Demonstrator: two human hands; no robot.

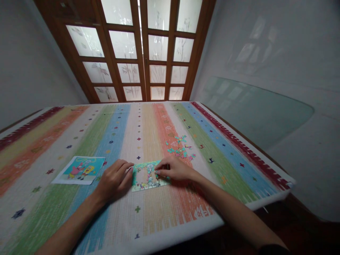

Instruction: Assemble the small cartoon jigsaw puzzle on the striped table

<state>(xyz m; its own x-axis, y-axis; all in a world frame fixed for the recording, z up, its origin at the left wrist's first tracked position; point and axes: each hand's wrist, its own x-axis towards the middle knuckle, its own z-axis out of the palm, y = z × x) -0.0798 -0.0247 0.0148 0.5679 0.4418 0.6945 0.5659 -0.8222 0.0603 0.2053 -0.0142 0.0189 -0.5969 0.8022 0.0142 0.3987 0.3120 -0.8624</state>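
Note:
A partly assembled jigsaw puzzle (150, 180) lies flat on the striped cloth in front of me, its border joined and bare gaps showing inside. My left hand (117, 178) rests at the puzzle's left edge with its fingers curled; whether anything is between them is hidden. Over the right half of the puzzle, my right hand (174, 169) pinches with thumb and fingertips, apparently on a small puzzle piece that I can barely make out. Loose puzzle pieces (181, 152) lie scattered beyond the right hand.
A printed cartoon picture (83, 170) lies left of my left hand. The striped tablecloth (148, 219) covers the wide table. Past its far edge stand wooden doors with glass panes (145, 76). A glass sheet (255, 109) is at the right wall.

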